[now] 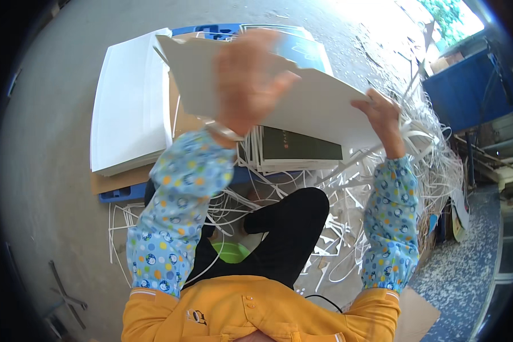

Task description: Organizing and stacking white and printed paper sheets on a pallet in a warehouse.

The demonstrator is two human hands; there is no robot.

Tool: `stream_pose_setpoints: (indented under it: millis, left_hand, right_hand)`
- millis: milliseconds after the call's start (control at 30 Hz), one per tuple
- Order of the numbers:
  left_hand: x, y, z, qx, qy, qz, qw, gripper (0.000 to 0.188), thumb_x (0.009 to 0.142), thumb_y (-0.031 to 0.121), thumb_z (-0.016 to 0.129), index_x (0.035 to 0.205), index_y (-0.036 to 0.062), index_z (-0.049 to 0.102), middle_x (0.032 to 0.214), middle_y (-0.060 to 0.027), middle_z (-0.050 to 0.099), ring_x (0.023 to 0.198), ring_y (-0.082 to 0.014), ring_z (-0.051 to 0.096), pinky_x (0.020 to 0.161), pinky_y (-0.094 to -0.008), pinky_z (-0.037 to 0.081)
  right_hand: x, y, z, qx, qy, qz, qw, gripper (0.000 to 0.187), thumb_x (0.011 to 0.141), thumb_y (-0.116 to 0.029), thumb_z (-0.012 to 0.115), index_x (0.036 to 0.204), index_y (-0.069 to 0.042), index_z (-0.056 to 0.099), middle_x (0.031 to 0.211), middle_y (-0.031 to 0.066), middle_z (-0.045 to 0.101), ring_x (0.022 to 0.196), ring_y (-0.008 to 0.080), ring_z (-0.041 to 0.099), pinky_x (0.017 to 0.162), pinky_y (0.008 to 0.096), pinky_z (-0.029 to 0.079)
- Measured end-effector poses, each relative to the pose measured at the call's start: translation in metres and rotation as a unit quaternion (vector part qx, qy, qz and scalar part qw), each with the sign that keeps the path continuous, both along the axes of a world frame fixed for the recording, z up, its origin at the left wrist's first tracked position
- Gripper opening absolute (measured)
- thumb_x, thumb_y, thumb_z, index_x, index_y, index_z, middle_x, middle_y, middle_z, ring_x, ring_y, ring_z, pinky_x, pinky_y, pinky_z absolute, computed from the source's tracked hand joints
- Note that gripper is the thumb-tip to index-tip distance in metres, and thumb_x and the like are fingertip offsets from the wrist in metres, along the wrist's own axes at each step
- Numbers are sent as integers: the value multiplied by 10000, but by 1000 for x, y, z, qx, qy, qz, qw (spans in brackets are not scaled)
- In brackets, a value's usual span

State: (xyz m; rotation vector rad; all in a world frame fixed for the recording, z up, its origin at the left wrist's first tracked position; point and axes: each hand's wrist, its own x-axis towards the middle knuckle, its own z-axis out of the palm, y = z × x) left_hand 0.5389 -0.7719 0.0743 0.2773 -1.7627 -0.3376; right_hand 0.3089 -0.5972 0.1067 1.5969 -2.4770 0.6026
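Note:
A large pale sheet of cardboard (316,105) with an uneven, notched top edge is held up at a tilt. My right hand (383,118) is closed on its right end, thumb and fingers pinching the edge. In front of the sheet's left part is my left hand (246,85), blurred by motion, with its thumb standing away from the fingers. Whether it touches the sheet I cannot tell. Under the sheet lies a stack of printed sheets with a dark green top (302,147). To the left rises a tall stack of white sheets (132,102).
Both stacks rest on a blue pallet (122,194) with brown cardboard over it. Loose white paper strips (422,154) heap up at the right and spread around my legs. A green round object (231,252) lies between my legs. A blue bin (467,85) stands far right.

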Motion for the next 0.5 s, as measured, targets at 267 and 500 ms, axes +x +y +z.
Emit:
stream_pose_setpoints:
  millis: [267,500]
  left_hand:
    - [-119,18,4,-95,-444,17,891,178,699,252,642,828,141,592,842,-30,619,855,-167,578,755,-362,378]
    - [-129,15,-19,-157,-414,12,897,149,732,257,617,805,131,585,789,-21,616,820,-167,582,714,-343,389]
  right_hand:
    - [0,21,11,60,263,-50,962,446,674,-210,670,1072,-99,502,940,68,600,861,254,568,745,395,403]
    - [-41,119,-12,220,352,-226,881,382,707,-41,557,1067,-132,468,965,62,567,921,280,554,730,429,454]
